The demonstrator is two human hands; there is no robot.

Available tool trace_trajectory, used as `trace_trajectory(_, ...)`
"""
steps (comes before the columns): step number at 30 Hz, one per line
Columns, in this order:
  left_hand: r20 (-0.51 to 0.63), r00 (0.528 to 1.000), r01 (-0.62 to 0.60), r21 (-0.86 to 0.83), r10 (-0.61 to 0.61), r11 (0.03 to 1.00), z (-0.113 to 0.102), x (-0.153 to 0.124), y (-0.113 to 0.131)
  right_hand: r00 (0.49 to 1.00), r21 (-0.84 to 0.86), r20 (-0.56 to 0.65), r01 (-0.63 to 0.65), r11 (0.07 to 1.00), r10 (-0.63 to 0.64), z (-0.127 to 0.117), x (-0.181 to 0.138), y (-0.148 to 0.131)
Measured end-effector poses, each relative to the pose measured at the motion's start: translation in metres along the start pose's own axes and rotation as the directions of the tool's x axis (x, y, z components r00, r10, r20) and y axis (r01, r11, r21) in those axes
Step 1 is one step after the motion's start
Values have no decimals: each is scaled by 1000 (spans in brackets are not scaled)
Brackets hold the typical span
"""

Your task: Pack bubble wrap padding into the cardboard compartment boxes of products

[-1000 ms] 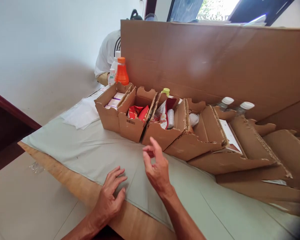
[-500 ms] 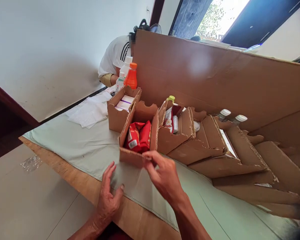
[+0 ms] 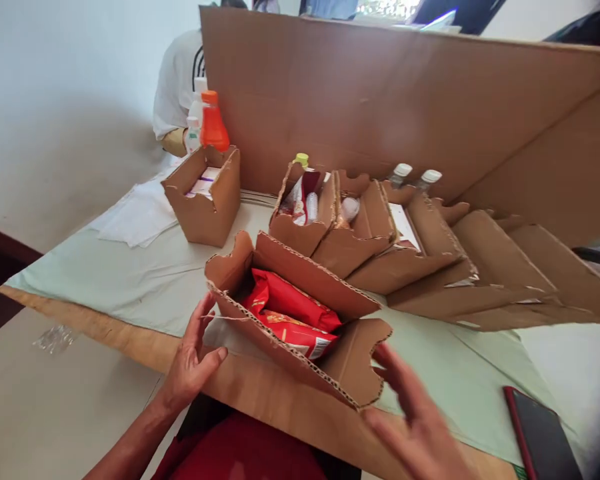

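Observation:
An open-topped cardboard box (image 3: 275, 337) lies turned crosswise near the table's front edge, with red plastic snack packets (image 3: 293, 317) inside. At its left end is my left hand (image 3: 190, 367), fingers stretched and thumb apart, fingertips close to or touching the cardboard. My right hand (image 3: 417, 417), a little blurred, is spread at the notched right end panel, thumb by the near corner and fingers by the far one. Neither hand is closed round the box.
A cardboard bin (image 3: 213, 217) of white packs stands behind, by an orange bottle (image 3: 213, 123). Several tilted cardboard bins (image 3: 360, 240) run rightward before a tall cardboard panel (image 3: 380, 100). A phone (image 3: 545, 427) lies right; a person (image 3: 175, 87) sits beyond.
The box with red packets has come out of the row toward me and turned crosswise. My right hand has left its pinch on the front edge and moved to the right end.

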State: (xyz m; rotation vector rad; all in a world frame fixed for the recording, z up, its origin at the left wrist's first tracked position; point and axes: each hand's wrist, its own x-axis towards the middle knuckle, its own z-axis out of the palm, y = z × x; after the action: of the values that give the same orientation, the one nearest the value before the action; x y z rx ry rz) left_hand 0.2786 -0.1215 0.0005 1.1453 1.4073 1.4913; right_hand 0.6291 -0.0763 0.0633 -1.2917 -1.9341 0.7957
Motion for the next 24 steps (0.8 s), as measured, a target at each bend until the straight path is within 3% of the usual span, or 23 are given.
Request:
trace_trajectory(2,-17,998,68,-7,-68,998,5,10,-3,998,-41,26,-54,998,55,29,-14,6)
trace_trajectory(4,-24,994,105,3,-105,994,12,18,-3,993,-16,-40,-114,993,113,53,-19,8)
trace_trajectory(6,-21,996,91,11,-91,996,25,22,0,985,51,-102,-137,989,141,63,-16,10)
trace_trajectory(9,54,996,70,-16,-69,997,56,20,5,960,116,-206,-166,979,187,43,-6,23)
trace_trajectory(12,188,980,68,-41,-60,997,92,21,4,897,155,-371,-197,968,241,11,6,47)
trace_trajectory(15,264,962,62,11,-62,998,121,28,0,842,267,-456,-179,947,288,-1,14,70)
trace_trajectory(20,269,959,61,96,-84,994,132,35,-9,837,317,-366,-298,900,406,13,14,85)
trace_trajectory(24,258,962,74,86,-93,994,138,35,-12,834,261,-382,-316,912,398,11,19,87)
